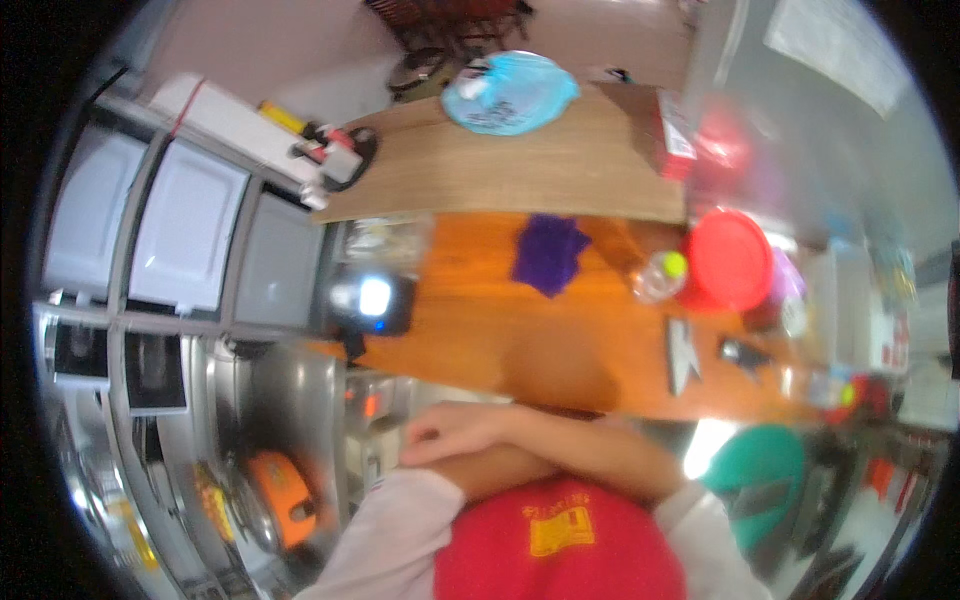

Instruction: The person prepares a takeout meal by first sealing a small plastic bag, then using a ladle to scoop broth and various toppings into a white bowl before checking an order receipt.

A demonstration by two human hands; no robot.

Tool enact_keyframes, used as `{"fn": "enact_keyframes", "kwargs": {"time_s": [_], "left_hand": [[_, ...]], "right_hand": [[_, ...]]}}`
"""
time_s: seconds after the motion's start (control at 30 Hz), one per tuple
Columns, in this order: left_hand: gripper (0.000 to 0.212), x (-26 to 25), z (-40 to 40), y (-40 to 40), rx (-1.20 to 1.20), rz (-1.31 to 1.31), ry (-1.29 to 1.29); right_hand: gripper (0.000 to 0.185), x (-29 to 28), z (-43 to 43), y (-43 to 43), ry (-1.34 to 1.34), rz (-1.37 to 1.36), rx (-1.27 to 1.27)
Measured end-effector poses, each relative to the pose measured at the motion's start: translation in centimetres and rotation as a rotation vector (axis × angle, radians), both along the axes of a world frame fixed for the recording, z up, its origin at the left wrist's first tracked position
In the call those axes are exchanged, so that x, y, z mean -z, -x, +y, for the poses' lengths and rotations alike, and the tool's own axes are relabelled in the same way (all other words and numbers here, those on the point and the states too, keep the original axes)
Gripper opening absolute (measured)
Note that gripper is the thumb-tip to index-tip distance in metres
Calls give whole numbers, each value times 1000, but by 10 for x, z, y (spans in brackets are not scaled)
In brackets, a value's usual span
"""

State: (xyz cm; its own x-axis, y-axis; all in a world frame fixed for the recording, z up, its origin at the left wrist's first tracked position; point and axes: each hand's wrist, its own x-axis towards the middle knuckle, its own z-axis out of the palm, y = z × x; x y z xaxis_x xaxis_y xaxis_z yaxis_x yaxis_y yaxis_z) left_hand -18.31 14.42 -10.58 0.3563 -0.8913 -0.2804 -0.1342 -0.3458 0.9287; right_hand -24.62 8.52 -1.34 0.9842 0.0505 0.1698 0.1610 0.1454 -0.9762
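My forearms are crossed in front of a red apron (480,555) with yellow print. My right hand (454,433) lies at the left, by my left forearm, its fingers loosely curled and holding no object. Most of my left hand is hidden behind the right forearm (592,450); only a blurred bit of skin shows beyond it. Ahead of my arms is an orange-brown wooden counter (465,322). A crumpled purple cloth (550,253) lies on it. Farther right are a clear bottle with a yellow-green cap (660,277) and a round red-lidded container (729,259).
A raised wooden shelf (510,176) behind the counter carries a light-blue plastic bag (514,94) and a red box (675,139). A black device with a bright light (371,300) sits at left, near metal-framed panels (187,221). A green stool (757,480) stands below right.
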Motion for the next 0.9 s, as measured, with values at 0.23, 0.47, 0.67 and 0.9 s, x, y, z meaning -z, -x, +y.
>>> {"fn": "enact_keyframes", "kwargs": {"time_s": [0.23, 0.47, 0.67, 0.9], "left_hand": [[30, -14, 33, -24, 61, -8, 27], [30, -20, 31, -87, 115, -25, 163], [30, -36, 54, -156, 108, -79, 223], [30, -57, 68, -221, 243, -118, 289]], "right_hand": [[22, 18, -55, 8, 123, 303, 392], [77, 193, -240, 61, 1304, 626, 1039], [114, 167, -151, 44, 1052, 1021, 675], [101, 116, -69, -28, 1017, 1013, 726]]}}
